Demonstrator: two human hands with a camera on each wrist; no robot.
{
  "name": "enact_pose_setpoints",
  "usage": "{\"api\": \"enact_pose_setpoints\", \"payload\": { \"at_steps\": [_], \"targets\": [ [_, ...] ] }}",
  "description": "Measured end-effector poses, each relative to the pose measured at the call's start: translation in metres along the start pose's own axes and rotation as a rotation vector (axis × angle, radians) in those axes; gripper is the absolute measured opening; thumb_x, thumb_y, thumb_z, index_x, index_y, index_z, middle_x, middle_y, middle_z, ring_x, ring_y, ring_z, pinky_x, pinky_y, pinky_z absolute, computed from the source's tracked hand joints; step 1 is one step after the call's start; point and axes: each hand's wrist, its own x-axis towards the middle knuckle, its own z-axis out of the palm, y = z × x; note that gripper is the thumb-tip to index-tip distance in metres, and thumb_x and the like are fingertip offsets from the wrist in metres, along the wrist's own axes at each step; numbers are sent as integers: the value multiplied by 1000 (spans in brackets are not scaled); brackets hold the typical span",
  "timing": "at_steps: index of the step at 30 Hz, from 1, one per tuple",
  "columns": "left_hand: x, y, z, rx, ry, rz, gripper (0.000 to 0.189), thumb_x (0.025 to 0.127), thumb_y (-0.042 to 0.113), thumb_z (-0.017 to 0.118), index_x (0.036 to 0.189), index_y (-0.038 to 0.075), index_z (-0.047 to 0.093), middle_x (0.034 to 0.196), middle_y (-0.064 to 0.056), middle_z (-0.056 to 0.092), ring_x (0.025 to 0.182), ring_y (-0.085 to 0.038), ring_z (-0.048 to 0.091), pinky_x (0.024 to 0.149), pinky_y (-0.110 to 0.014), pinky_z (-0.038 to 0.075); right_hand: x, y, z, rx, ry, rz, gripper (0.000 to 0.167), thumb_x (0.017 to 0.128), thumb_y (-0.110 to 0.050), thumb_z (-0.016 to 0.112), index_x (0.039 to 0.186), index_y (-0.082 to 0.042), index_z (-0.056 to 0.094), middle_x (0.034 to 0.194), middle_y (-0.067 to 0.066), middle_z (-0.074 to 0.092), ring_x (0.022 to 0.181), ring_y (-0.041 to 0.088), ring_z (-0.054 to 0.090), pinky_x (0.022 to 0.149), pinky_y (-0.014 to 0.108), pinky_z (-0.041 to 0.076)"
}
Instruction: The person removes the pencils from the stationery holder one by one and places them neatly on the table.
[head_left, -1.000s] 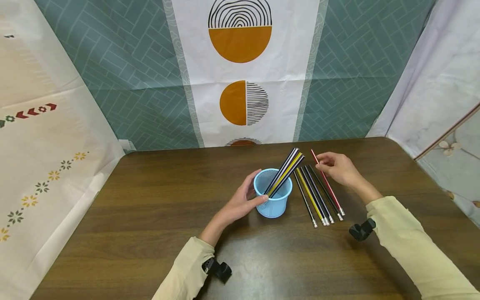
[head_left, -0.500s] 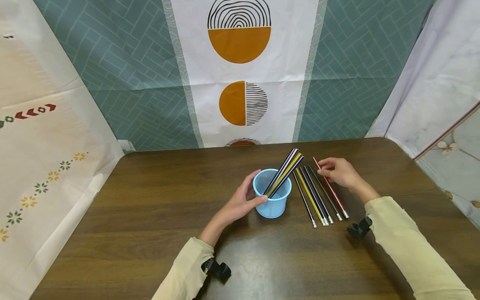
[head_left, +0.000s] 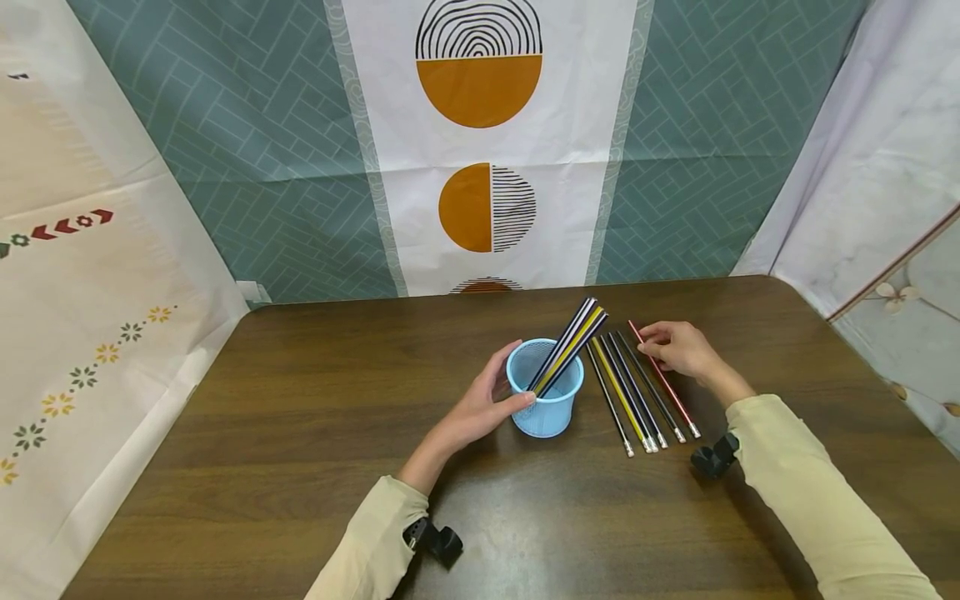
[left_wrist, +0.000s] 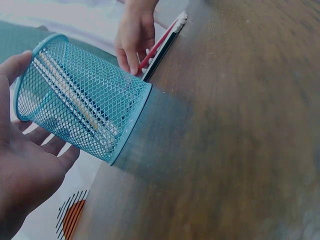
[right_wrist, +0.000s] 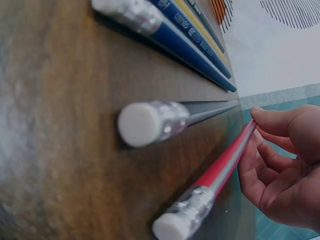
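My left hand [head_left: 483, 404] grips a light blue mesh pencil cup [head_left: 546, 415] around its side, thumb at the front rim. Inside the cup lean several pencils [head_left: 567, 348], dark, white and yellow striped, their upper ends sticking out to the right. My right hand [head_left: 678, 347] pinches a red pencil [head_left: 670, 392] near its far end, between thumb and fingers. In the right wrist view the red pencil's white eraser [right_wrist: 172, 227] points toward the camera, close over the table. Just left of it lies a black pencil [right_wrist: 175, 120].
Several more pencils [head_left: 625, 387], yellow, dark blue and black, lie side by side between the cup and my right hand, erasers toward me. The brown wooden table [head_left: 300, 433] ends at a patterned cloth backdrop [head_left: 300, 167]. Black wrist cameras [head_left: 433, 542] sit on both sleeves.
My right hand has moved slightly toward me, bringing the red pencil down and right, a little farther from the black pencil. The left hand and cup have stayed put.
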Motion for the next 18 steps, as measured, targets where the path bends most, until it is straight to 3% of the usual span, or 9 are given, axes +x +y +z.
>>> {"api": "enact_pose_setpoints", "payload": {
  "at_steps": [18],
  "targets": [
    [1, 1, 1, -11, 0, 10, 72, 91, 0, 63, 150, 1, 21, 144, -23, 37, 133, -35, 38, 108, -47, 31, 0, 8, 5, -45, 48, 13, 29, 94, -13, 64, 112, 10, 61, 95, 18, 66, 72, 18, 59, 59, 27, 51]
  ]
}}
